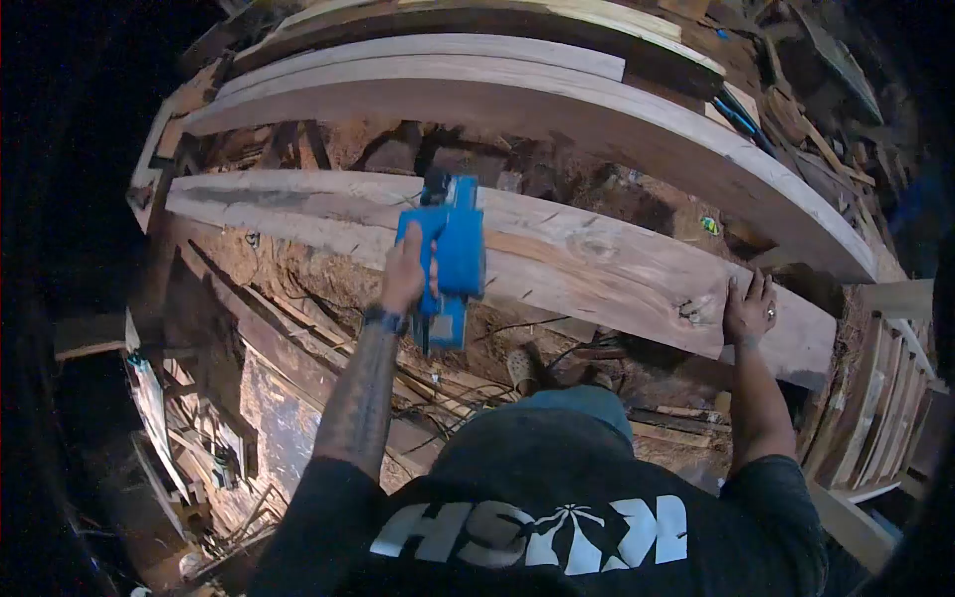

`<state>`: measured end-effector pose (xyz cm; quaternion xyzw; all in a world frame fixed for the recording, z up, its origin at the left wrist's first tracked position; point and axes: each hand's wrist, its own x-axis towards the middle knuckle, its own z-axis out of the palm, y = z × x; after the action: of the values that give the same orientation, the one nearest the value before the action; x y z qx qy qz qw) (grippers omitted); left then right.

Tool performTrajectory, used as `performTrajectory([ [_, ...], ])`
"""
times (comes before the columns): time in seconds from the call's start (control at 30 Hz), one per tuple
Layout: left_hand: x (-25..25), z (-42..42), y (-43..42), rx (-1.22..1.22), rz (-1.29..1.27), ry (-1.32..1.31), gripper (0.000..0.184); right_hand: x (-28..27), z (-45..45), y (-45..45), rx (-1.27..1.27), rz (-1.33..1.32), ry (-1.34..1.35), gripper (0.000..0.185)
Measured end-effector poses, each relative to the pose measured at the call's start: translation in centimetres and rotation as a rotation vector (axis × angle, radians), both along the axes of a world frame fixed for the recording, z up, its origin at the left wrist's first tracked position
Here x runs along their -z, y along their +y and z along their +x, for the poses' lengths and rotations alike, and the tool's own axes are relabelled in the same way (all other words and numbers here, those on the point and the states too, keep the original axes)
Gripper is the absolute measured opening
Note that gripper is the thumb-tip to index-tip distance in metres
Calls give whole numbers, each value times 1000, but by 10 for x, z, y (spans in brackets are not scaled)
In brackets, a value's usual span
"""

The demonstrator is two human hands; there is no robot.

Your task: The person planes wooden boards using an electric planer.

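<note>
My left hand (402, 271) is closed around the handle of a blue electric planer (462, 249). The planer lies across a long wooden plank (567, 234), its near end sticking out past the plank's front edge. Its underside is hidden. On the right end of the same plank rests my right hand (749, 310), fingers stretched out over the wood and a ring on one finger. Near that hand a dark knot (693, 312) marks the plank's surface.
Behind the plank runs another thick beam (557, 99), with more boards stacked beyond. Slatted wood (880, 408) stands at the right. Sawdust, cables (438, 413) and scrap strips cover the ground near my feet (522, 370). A small green-yellow item (710, 226) lies between the beams.
</note>
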<state>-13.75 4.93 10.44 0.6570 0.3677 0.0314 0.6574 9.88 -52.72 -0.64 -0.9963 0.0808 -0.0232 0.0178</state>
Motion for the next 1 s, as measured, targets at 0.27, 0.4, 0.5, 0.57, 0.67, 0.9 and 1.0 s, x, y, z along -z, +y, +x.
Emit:
performTrajectory([
  [0.27, -1, -6, -24, 94, 28, 13, 67, 6, 2, -4, 3, -18, 13, 75],
  [0.4, 6, 12, -20, 71, 60, 6, 67, 0, 0, 0, -3, 15, -7, 76],
  [0.5, 5, -8, -33, 75, 10, 4, 65, 1, 2, -3, 3, 28, 25, 75],
  [0.57, 6, -39, -46, 78, -56, 21, 64, 6, 5, -9, -24, 20, 18, 76],
  [0.67, -3, -54, -58, 112, -48, 13, 63, 4, -2, -7, -21, -18, 0, 73],
  [0.9, 3, 37, -65, 148, -65, -4, 65, 14, 0, -9, -56, -48, -58, 71],
  [1.0, 13, 33, -75, 182, -84, -19, 65, 15, 9, -13, -83, -35, -52, 74],
])
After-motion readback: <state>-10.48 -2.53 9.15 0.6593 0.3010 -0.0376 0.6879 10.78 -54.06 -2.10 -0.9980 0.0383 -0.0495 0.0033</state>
